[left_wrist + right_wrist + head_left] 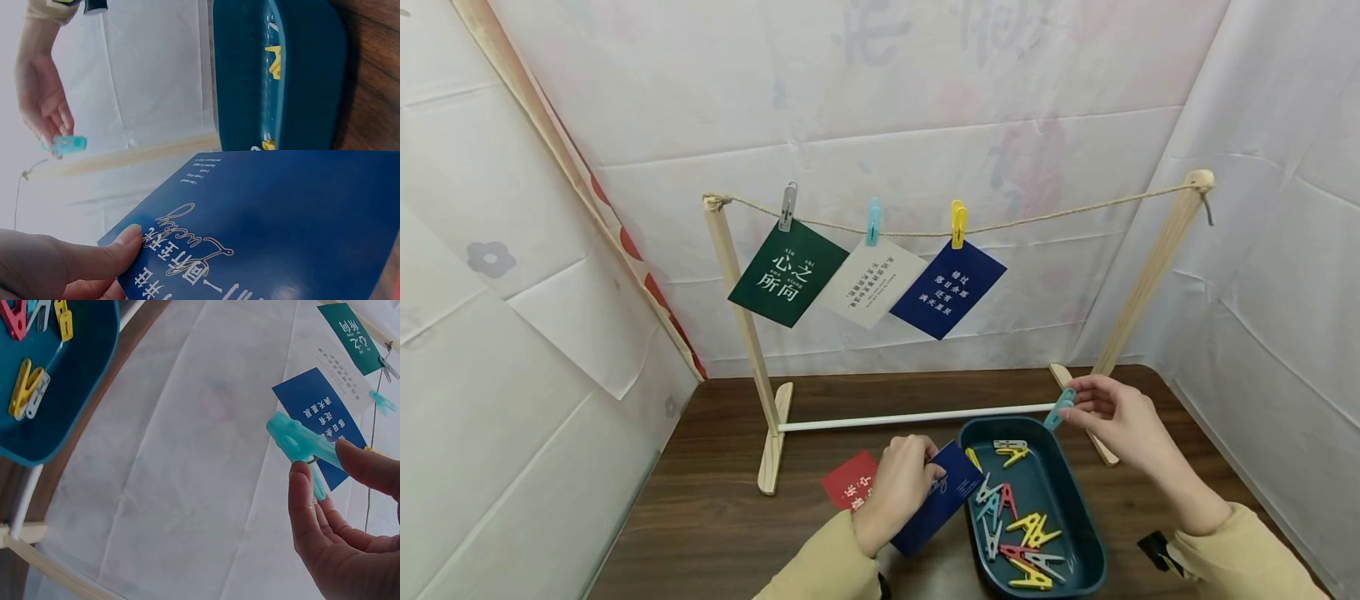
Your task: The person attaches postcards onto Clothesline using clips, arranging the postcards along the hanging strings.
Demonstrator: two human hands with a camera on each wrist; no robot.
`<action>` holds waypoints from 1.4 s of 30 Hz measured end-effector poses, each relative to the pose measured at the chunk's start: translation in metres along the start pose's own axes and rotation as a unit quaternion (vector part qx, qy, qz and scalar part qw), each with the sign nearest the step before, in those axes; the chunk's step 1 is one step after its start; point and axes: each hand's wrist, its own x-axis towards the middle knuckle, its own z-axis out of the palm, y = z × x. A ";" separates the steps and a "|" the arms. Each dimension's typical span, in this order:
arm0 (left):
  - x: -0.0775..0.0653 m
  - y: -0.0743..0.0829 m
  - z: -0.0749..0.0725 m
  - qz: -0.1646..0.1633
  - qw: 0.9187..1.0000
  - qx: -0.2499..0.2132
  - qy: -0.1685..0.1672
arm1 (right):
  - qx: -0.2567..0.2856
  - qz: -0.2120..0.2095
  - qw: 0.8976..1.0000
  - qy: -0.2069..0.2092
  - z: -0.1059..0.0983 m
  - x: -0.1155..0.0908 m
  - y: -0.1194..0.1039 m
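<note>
Clothespin (pixel 1060 409) in right hand (pixel 1118 422); wide gap to string (pixel 917 234)

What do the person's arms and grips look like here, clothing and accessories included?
The pale-yellow fabric left sleeve and matching right sleeve end at the wrists. The left grip and right grip are bare, with no glove or ring visible. A small black item with a yellow patch shows beside the right cuff; a black sliver shows by the left.

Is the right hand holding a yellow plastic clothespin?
No, the right hand pinches a turquoise plastic clothespin between its thumb and fingers.
</note>
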 end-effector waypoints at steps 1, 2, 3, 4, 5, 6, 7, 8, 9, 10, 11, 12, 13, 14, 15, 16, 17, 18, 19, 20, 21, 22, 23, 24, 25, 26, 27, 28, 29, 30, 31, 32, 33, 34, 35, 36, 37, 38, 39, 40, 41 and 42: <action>0.001 0.002 -0.001 0.003 1.000 0.003 0.000 | -0.005 -0.002 1.000 -0.001 -0.002 0.001 -0.002; 0.003 0.004 -0.001 0.009 1.000 0.007 0.002 | -0.010 -0.005 1.000 -0.001 -0.003 0.002 -0.004; 0.004 0.006 -0.001 0.014 1.000 0.011 0.004 | -0.014 -0.007 1.000 0.000 -0.005 0.003 -0.005; 0.006 0.008 -0.002 0.020 1.000 0.013 0.005 | -0.019 -0.010 1.000 0.002 -0.006 0.005 -0.007; 0.008 0.010 -0.002 0.025 1.000 0.016 0.008 | -0.023 -0.013 1.000 0.005 -0.008 0.006 -0.008; 0.009 0.012 -0.003 0.032 0.999 0.016 0.009 | -0.027 -0.017 0.999 0.006 -0.009 0.007 -0.010; 0.011 0.014 -0.003 0.038 0.999 0.017 0.011 | -0.030 -0.020 0.999 0.008 -0.010 0.008 -0.011; 0.013 0.015 -0.004 0.044 0.999 0.019 0.014 | -0.033 -0.024 0.999 0.009 -0.011 0.009 -0.012; 0.015 0.017 -0.004 0.051 0.998 0.018 0.016 | -0.035 -0.027 0.999 0.010 -0.012 0.010 -0.013; 0.017 0.018 -0.004 0.056 0.998 0.018 0.018 | -0.038 -0.031 0.999 0.011 -0.013 0.011 -0.014; 0.019 0.019 -0.004 0.061 0.998 0.015 0.019 | -0.042 -0.036 0.998 0.012 -0.014 0.012 -0.015; 0.021 0.020 -0.004 0.065 0.998 0.013 0.019 | -0.044 -0.038 0.998 0.012 -0.014 0.013 -0.016; 0.023 0.021 -0.004 0.067 0.998 0.009 0.018 | -0.047 -0.040 0.998 0.011 -0.015 0.014 -0.016; 0.025 0.023 -0.004 0.070 0.997 0.005 0.018 | -0.049 -0.042 0.998 0.011 -0.015 0.015 -0.017; 0.027 0.023 -0.004 0.071 0.997 0.001 0.017 | -0.051 -0.044 0.998 0.011 -0.015 0.016 -0.017; 0.028 0.024 -0.004 0.073 0.997 0.000 0.018 | -0.052 -0.045 0.998 0.009 -0.015 0.017 -0.018; 0.030 0.025 -0.004 0.075 0.997 -0.002 0.017 | -0.054 -0.045 0.997 0.008 -0.015 0.018 -0.018; 0.031 0.026 -0.003 0.077 0.997 -0.001 0.018 | -0.055 -0.046 0.997 0.006 -0.015 0.019 -0.019; 0.033 0.027 -0.003 0.078 0.997 -0.001 0.019 | -0.058 -0.048 0.997 0.005 -0.016 0.021 -0.019; 0.034 0.028 -0.003 0.079 0.997 0.000 0.020 | -0.060 -0.049 0.997 0.004 -0.016 0.022 -0.020; 0.036 0.029 -0.003 0.078 0.997 -0.001 0.020 | -0.061 -0.050 0.997 0.003 -0.017 0.023 -0.021; 0.038 0.030 -0.003 0.078 0.997 -0.002 0.020 | -0.062 -0.052 0.997 0.003 -0.018 0.024 -0.021; 0.039 0.032 -0.003 0.076 0.997 -0.004 0.019 | -0.065 -0.054 0.996 0.003 -0.019 0.025 -0.022; 0.041 0.033 -0.003 0.075 0.997 -0.005 0.019 | -0.065 -0.055 0.996 0.002 -0.020 0.027 -0.023; 0.043 0.034 -0.003 0.074 0.997 -0.005 0.018 | -0.065 -0.057 0.996 0.001 -0.021 0.028 -0.024; 0.046 0.036 -0.003 0.072 0.997 -0.006 0.017 | -0.065 -0.060 0.996 0.000 -0.022 0.029 -0.025; 0.048 0.037 -0.003 0.072 0.997 -0.005 0.017 | -0.064 -0.063 0.996 0.000 -0.023 0.031 -0.026; 0.050 0.038 -0.003 0.072 0.997 -0.003 0.018 | -0.065 -0.064 0.996 -0.001 -0.024 0.032 -0.027; 0.052 0.039 -0.003 0.071 0.997 -0.002 0.017 | -0.065 -0.065 0.996 -0.002 -0.024 0.033 -0.028; 0.054 0.040 -0.003 0.070 0.997 -0.001 0.017 | -0.064 -0.065 0.996 -0.002 -0.025 0.035 -0.029; 0.056 0.041 -0.003 0.068 0.998 -0.001 0.017 | -0.063 -0.067 0.996 -0.002 -0.025 0.037 -0.030; 0.058 0.042 -0.002 0.067 0.998 -0.001 0.017 | -0.062 -0.069 0.996 -0.001 -0.026 0.038 -0.031; 0.060 0.043 -0.002 0.068 0.998 0.000 0.019 | -0.061 -0.068 0.996 -0.001 -0.026 0.040 -0.031; 0.062 0.044 -0.002 0.068 0.997 0.000 0.021 | -0.061 -0.068 0.996 -0.001 -0.027 0.041 -0.031; 0.064 0.044 -0.001 0.070 0.997 0.000 0.023 | -0.061 -0.069 0.996 -0.001 -0.027 0.043 -0.032; 0.067 0.045 -0.001 0.072 0.997 0.000 0.026 | -0.062 -0.072 0.995 0.001 -0.027 0.044 -0.032; 0.069 0.046 0.000 0.073 0.997 -0.001 0.029 | -0.063 -0.074 0.995 0.002 -0.028 0.046 -0.032; 0.071 0.047 0.000 0.075 0.997 -0.004 0.033 | -0.064 -0.075 0.995 0.002 -0.028 0.048 -0.032; 0.073 0.048 0.001 0.076 0.996 -0.005 0.037 | -0.067 -0.077 0.995 0.003 -0.029 0.049 -0.032; 0.075 0.049 0.001 0.077 0.996 -0.008 0.040 | -0.071 -0.078 0.994 0.005 -0.030 0.051 -0.033; 0.078 0.050 0.002 0.077 0.996 -0.012 0.044 | -0.073 -0.080 0.994 0.007 -0.031 0.053 -0.033; 0.080 0.051 0.002 0.077 0.996 -0.013 0.049 | -0.074 -0.082 0.994 0.009 -0.032 0.055 -0.034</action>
